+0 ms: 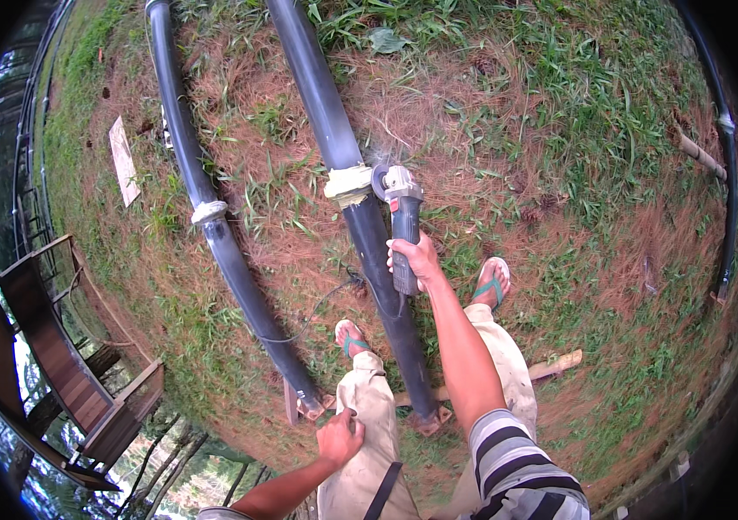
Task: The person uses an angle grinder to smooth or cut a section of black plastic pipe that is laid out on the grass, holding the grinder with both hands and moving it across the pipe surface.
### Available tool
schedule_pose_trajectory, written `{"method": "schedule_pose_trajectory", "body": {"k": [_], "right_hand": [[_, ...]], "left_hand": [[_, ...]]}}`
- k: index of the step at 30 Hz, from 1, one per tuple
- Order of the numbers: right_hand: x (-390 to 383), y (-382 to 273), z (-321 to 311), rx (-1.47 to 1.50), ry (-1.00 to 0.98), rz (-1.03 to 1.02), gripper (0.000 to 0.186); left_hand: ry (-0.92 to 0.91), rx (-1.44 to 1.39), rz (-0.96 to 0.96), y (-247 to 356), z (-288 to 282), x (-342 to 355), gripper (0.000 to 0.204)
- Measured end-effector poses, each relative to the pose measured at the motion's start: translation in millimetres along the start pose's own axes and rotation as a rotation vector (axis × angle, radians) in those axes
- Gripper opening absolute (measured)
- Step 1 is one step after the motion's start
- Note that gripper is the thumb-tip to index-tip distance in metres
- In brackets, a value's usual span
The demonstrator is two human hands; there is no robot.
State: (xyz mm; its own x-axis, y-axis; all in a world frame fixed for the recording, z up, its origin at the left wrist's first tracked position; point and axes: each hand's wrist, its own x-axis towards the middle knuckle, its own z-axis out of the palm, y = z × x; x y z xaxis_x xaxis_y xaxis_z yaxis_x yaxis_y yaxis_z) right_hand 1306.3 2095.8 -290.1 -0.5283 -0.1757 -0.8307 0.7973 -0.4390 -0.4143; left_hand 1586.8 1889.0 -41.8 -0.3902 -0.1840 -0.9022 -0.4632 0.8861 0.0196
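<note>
My right hand (pixel 421 260) is wrapped round the dark body of an angle grinder (pixel 404 221), which has a silver head and a red switch. The grinder's round disc (pixel 378 182) meets the right side of a pale, yellowish, rough-edged collar (pixel 348 184) on a long black pipe (pixel 317 100). Haze hangs by the pipe just above the collar. My left hand (pixel 340 439) is curled closed beside my left thigh, with nothing visible in it.
Left of this pipe lies a second black pipe (pixel 180 130) with a whitish collar (pixel 208 211). A thin cable (pixel 313 314) crosses between them. A wooden beam (pixel 551 367) lies behind my sandalled feet. A flat board (pixel 124 162) rests on the grass; another dark pipe (pixel 727 199) runs far right.
</note>
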Motion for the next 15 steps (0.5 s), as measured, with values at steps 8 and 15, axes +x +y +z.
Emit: {"method": "schedule_pose_trajectory", "body": {"k": [8, 15], "right_hand": [[-2.2, 10.1, 9.5, 0.038, 0.062, -0.061, 0.035], [-8.0, 8.6, 18.0, -0.005, 0.064, -0.127, 0.033]], "left_hand": [[-0.029, 0.015, 0.001, -12.1, -0.5, -2.2, 0.036], [0.003, -0.011, 0.036, -24.1, -0.6, -6.1, 0.036]]}}
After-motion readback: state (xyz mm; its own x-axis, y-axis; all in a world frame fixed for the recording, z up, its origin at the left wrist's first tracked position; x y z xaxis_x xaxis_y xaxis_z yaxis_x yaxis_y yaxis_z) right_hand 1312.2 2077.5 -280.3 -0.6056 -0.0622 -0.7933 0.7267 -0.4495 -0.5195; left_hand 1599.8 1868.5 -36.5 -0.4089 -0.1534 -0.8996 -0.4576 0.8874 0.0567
